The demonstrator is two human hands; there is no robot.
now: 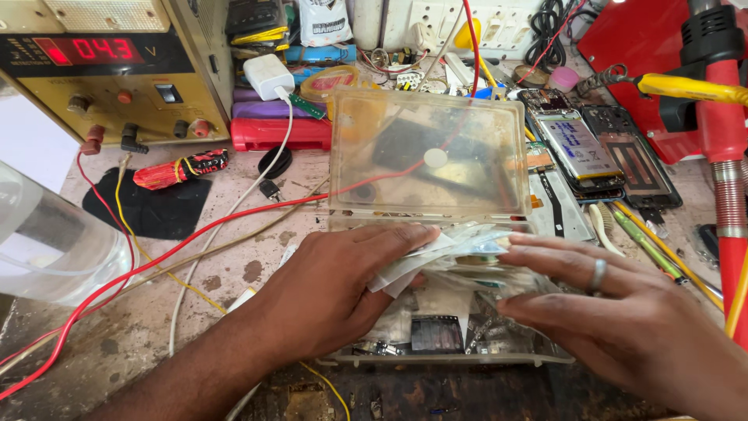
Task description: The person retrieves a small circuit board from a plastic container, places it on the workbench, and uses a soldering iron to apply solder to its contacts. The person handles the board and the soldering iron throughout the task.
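A clear plastic box (545, 357) lies open on the workbench, its see-through lid (499, 117) standing up behind it. The box is packed with small plastic packets (460, 248) and tiny electronic parts. My left hand (327, 288) rests over the box's left side, thumb and fingers pinching a bunch of the packets. My right hand (615, 308), with a ring on one finger, lies flat over the right side of the packets, fingers spread and pressing on them.
A bench power supply (101, 70) with a red display stands at the back left, red and yellow wires (156, 257) trailing across the bench. Opened phones (576, 148) lie at the right, a red hot-air tool (721, 117) beside them. A clear container (47, 242) is at the left.
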